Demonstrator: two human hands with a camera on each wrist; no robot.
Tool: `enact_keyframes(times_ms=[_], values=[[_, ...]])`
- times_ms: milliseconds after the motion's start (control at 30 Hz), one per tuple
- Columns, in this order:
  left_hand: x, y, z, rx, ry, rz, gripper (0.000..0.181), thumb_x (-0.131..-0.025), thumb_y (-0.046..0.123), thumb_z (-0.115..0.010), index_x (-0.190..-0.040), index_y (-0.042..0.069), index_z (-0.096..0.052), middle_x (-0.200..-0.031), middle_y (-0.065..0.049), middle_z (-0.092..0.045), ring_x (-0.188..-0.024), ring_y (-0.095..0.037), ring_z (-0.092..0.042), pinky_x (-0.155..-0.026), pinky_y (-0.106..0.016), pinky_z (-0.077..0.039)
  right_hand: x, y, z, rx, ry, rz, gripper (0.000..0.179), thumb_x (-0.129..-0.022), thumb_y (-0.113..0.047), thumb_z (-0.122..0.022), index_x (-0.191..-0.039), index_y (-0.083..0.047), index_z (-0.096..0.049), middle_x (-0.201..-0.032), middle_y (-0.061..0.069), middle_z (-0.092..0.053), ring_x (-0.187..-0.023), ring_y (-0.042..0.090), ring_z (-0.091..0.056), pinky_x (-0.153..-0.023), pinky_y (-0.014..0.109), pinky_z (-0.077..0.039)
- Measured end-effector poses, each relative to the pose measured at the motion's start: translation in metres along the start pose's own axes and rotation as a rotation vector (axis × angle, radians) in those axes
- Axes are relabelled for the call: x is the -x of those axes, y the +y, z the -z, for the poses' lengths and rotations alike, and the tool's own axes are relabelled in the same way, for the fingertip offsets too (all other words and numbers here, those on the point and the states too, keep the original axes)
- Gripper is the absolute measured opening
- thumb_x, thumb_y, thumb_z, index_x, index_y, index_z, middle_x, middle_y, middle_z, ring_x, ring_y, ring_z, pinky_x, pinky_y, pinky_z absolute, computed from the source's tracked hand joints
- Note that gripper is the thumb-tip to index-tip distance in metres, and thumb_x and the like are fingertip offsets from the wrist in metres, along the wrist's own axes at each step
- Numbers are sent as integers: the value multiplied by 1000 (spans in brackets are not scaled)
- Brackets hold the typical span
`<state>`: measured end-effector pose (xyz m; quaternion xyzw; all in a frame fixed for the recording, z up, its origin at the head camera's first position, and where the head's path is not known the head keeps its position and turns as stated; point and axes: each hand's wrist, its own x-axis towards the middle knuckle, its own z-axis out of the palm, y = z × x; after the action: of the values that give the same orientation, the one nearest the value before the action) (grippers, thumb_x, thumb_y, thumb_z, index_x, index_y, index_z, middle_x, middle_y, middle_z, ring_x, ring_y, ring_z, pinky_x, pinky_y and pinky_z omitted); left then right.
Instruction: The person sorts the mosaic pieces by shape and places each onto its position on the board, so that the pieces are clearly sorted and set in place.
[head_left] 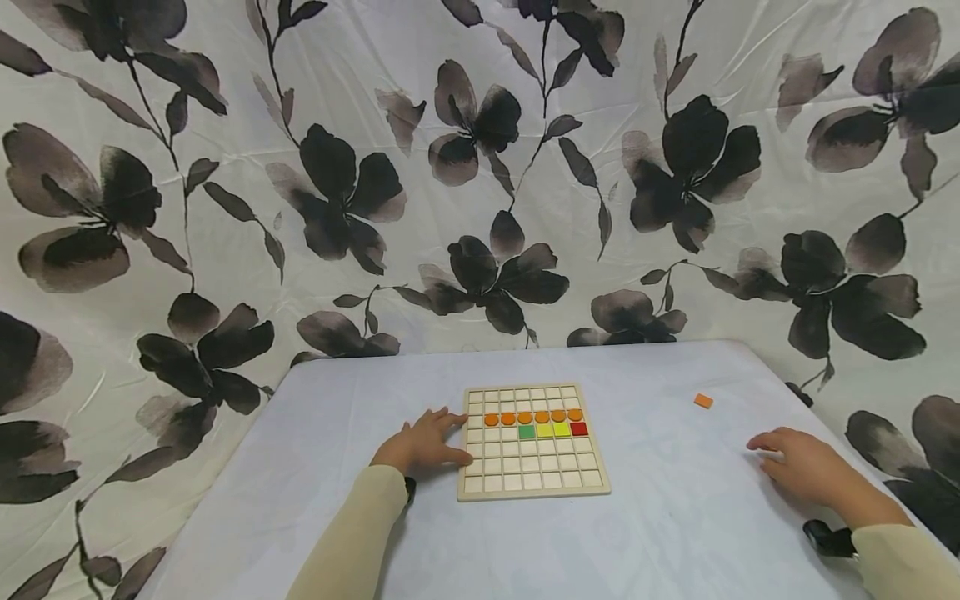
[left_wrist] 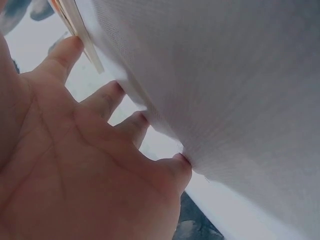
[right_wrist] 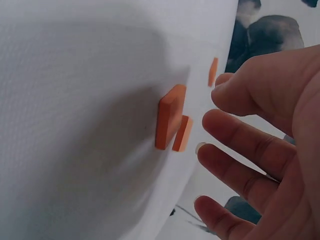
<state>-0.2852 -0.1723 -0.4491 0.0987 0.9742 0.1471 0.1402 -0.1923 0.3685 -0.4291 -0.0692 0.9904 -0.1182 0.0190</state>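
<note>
A pale wooden grid board lies on the table. One of its rows carries several round orange pieces; the row below has a green square tile, two yellow tiles and a red tile. My left hand touches the board's left edge, fingers spread. Off to the right, my right hand hovers low with loosely bent fingers and nothing held. Close to those fingers, the right wrist view has two orange tiles. Farther away lies another orange tile.
A white cloth covers the table. Behind it hangs a floral-patterned curtain. A dark band is on the right wrist, near a cream sleeve.
</note>
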Motion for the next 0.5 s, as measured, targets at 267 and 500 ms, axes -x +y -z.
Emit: enact_keyframes(times_ms=[267, 500], values=[[5, 1, 1, 8, -9, -7, 85, -75, 61, -72, -146, 25, -43, -159, -11, -29, -149, -38, -19, -114, -69, -15, 2, 5, -3, -16, -48, -54, 27, -87, -9, -64, -112, 0, -67, -119, 33, -57, -111, 54, -52, -88, 64, -45], [5, 2, 3, 9, -15, 0, 85, -75, 61, -72, -146, 26, -43, -159, -10, -28, -149, -37, -18, -114, -68, -14, -1, 9, -8, 2, -113, -104, 32, -80, 0, -65, -112, 1, -66, -116, 32, -58, -107, 52, -53, -87, 63, -46]])
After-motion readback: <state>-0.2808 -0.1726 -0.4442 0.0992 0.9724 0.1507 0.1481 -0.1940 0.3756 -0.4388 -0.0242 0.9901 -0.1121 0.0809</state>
